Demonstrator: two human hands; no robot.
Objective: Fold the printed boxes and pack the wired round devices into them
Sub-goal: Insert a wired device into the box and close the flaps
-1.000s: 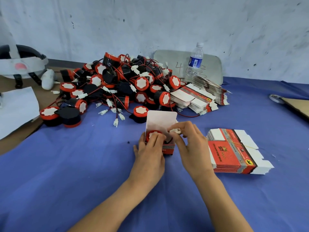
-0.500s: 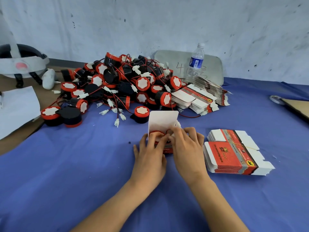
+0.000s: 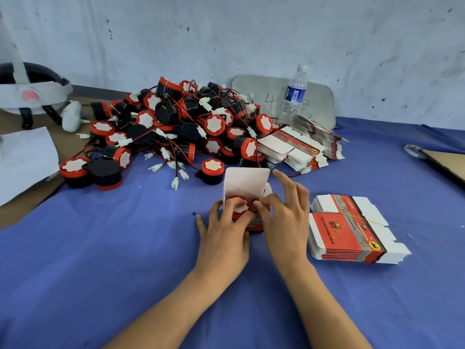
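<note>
A heap of round devices (image 3: 176, 127) lies at centre left of the frame on the blue-covered counter (image 3: 100, 248). They have black bodies and red caps, with thin red-and-black wires and small white plugs tangled through them. They look like hard, light plastic. I would lift one by its body, never by the wire, which could snag in the heap.

At the centre stands the box (image 3: 247, 183), its white lid flap upright and one device (image 3: 239, 206) seated inside. The left hand (image 3: 224, 240) hooks its fingers (image 3: 232, 210) over the near wall onto the red cap, gripping the box. The right hand (image 3: 284, 222) has its thumb and one bent finger pushed in at the device's right side, the other fingers spread straight. I cannot tell whether it pinches the wire or only presses. The thin card should crease easily, so it is best held by its walls and folded along the scored lines.

Towards the upper right, a water bottle (image 3: 294, 94) carries a blue label I cannot read. The grey board (image 3: 322, 96) behind it bears a handwritten "4". Lower right, a stack of flat boxes (image 3: 347, 233) shows a yellow "ST" on red and a round yellow badge. The white line beneath is too small to read.
</note>
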